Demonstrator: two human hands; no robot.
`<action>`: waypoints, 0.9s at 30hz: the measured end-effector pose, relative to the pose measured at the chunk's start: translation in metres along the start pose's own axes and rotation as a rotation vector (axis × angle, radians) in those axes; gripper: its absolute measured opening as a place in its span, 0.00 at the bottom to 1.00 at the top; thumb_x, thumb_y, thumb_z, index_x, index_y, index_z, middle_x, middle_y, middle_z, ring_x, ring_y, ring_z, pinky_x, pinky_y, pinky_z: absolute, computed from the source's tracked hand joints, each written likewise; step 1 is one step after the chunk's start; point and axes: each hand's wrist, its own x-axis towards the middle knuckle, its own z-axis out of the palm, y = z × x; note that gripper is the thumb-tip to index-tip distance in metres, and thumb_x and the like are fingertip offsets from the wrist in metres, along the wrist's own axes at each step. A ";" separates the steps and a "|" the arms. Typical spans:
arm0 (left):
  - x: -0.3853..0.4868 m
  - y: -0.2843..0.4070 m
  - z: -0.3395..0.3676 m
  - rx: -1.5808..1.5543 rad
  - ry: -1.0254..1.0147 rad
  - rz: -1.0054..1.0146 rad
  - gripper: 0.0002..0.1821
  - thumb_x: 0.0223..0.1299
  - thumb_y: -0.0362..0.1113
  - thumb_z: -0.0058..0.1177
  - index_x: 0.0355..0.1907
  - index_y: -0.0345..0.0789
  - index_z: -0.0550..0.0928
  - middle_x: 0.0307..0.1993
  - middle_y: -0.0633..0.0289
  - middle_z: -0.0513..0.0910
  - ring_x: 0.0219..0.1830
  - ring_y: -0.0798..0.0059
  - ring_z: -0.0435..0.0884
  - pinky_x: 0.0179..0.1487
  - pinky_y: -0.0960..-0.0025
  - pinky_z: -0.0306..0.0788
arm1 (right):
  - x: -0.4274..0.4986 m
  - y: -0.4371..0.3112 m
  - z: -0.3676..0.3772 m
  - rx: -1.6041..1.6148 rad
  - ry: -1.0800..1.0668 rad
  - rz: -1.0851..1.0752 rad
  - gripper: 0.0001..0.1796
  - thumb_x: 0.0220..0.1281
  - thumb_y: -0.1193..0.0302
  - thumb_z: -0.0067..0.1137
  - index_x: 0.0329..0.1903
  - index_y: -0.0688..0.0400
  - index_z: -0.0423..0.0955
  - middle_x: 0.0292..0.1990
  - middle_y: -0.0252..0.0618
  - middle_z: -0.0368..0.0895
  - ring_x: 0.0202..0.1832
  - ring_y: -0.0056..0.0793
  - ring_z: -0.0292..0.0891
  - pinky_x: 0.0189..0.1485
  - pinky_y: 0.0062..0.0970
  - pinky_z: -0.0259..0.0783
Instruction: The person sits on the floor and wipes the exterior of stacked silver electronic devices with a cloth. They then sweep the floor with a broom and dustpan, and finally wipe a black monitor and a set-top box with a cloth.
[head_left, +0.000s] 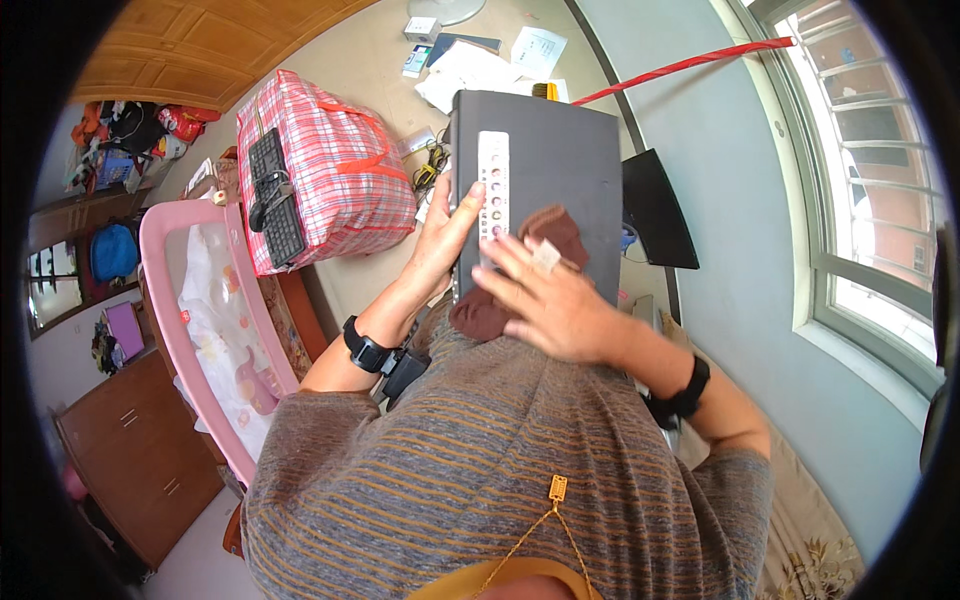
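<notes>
A dark grey computer case stands close in front of my body, its broad flat face towards me. A white label strip with a column of small round pictures and writing runs down its left side. My left hand grips the case's left edge, thumb on the face by the strip. A brown cloth with a pale tag lies against the lower face, and my right hand presses on it. That hand is blurred. Part of the cloth shows below the fingers, near my shirt.
A checked woven bag with a black keyboard on top stands at left, beside a pink-framed crib. Papers and cables lie on the floor. At right are a black monitor, a red pole and a barred window.
</notes>
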 end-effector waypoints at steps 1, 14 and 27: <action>-0.002 -0.001 0.003 0.010 -0.020 0.010 0.27 0.74 0.48 0.55 0.66 0.36 0.67 0.55 0.58 0.78 0.54 0.75 0.78 0.56 0.69 0.75 | 0.006 0.008 -0.002 -0.055 0.066 -0.008 0.45 0.58 0.60 0.67 0.76 0.53 0.59 0.77 0.50 0.55 0.78 0.49 0.51 0.79 0.52 0.50; -0.013 0.015 0.007 0.363 -0.185 0.321 0.41 0.56 0.34 0.64 0.70 0.32 0.60 0.59 0.52 0.75 0.64 0.63 0.74 0.67 0.60 0.68 | 0.075 0.019 -0.052 -0.216 0.440 -0.173 0.28 0.48 0.69 0.68 0.57 0.51 0.77 0.67 0.42 0.72 0.72 0.54 0.63 0.72 0.51 0.62; -0.042 0.050 0.038 0.625 -0.165 0.272 0.44 0.53 0.39 0.70 0.70 0.31 0.62 0.54 0.42 0.80 0.56 0.53 0.82 0.60 0.58 0.73 | 0.102 0.021 -0.145 -0.461 0.424 -0.096 0.12 0.55 0.74 0.67 0.43 0.59 0.79 0.49 0.43 0.83 0.51 0.43 0.81 0.52 0.36 0.77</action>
